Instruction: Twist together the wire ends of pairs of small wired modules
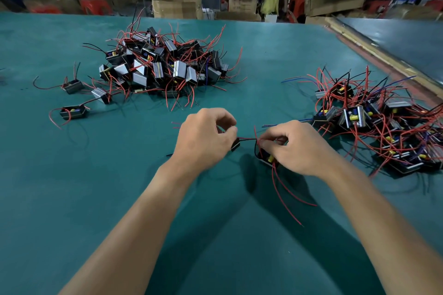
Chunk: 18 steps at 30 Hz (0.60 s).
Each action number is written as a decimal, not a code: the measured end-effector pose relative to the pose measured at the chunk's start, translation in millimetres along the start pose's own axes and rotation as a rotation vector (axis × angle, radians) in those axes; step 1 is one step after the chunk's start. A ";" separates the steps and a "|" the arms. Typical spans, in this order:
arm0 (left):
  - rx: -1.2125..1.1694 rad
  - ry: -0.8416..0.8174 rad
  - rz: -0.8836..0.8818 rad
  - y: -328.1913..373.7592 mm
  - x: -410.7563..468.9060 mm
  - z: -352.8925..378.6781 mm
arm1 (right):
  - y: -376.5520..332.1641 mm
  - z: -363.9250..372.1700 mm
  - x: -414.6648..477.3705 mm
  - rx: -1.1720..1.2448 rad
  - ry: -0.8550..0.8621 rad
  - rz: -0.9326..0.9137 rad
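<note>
- The left hand [203, 141], just left of centre, curls its fingers round a small black module [235, 144]; only a corner of the module shows.
- The right hand [294, 148], at its 3 o'clock, pinches red wire ends [260, 140] between curled thumb and forefinger, above a second module [267, 157] with a yellow part.
- A short red-and-black wire [247, 139] runs between the two hands.
- Loose red leads [285, 189] trail toward 5 o'clock.
- On the green table [96, 187], one heap of modules [163, 64] lies at 11 o'clock and a tangled heap [374, 122] at 3 o'clock.
</note>
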<state>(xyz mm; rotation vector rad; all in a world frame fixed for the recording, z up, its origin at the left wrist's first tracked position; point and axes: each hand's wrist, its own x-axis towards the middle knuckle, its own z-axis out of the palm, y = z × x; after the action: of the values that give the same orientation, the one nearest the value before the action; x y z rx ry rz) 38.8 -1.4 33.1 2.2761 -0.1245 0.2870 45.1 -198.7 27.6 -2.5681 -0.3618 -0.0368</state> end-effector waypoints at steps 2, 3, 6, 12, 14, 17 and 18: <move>0.041 -0.077 0.019 -0.7 -1.4 1.5 | 1.1 -1.2 -0.1 -0.002 -0.011 0.014; 0.065 -0.110 0.030 -0.5 -2.1 2.3 | 1.3 -1.2 -0.3 0.013 -0.006 0.018; 0.112 -0.161 0.055 -1.4 -2.9 2.7 | 2.3 0.4 0.6 0.084 0.078 0.020; 0.206 -0.183 0.060 -2.9 -3.6 2.6 | 8.3 0.8 5.4 0.319 0.251 0.108; 0.243 -0.169 0.073 -2.3 -4.1 3.8 | 7.7 0.4 5.0 0.365 0.221 0.107; 0.246 -0.184 0.090 -1.2 -4.5 5.0 | 2.6 1.1 1.6 0.428 0.155 0.078; 0.236 -0.203 0.098 -0.6 -5.0 5.3 | 0.8 1.2 0.6 0.447 0.135 0.059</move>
<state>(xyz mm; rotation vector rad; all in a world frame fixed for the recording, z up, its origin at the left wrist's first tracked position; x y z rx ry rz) 34.9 -5.0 28.0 2.5354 -0.3228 0.1247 45.8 -198.6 26.3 -2.1189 -0.2131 -0.0961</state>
